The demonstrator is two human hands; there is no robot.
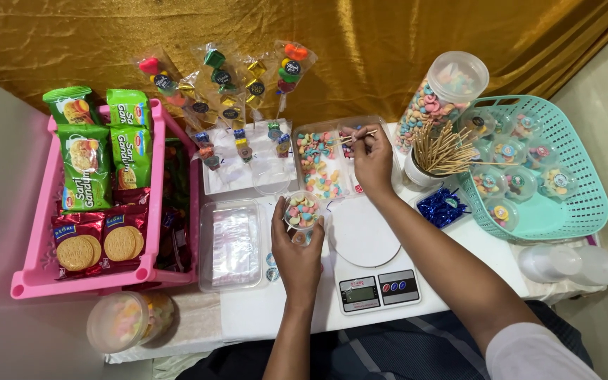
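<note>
- Small clear cup [302, 210] of pastel candy rings, gripped in left hand [297, 250], fingers wrapped around it, near the middle of the white surface [262, 313].
- Right hand [373, 160] farther off, fingers pinched shut on a thin wooden skewer [360, 136], over a clear tray of candy rings [321, 165].
- Digital scale [371, 264] just right of the cup, platform bare.
- Risk, as a judgement: cup looks heaped, so a tilt or squeeze could spill rings across the surface.
- Risk: right forearm crosses near a white cup of upright skewers [439, 151] and a tall candy jar [439, 95]; a wide swing could topple either.
- Left side crowded: pink crate of biscuit packs [36, 278], with a clear box of wrappers [232, 246] touching or just beside it.
- Right side hemmed by a teal basket [585, 204] of filled cups.
- Near edge close to the body; lidded tub [124, 320] sits at that edge.
- Open room mostly near the scale and between the hands.
</note>
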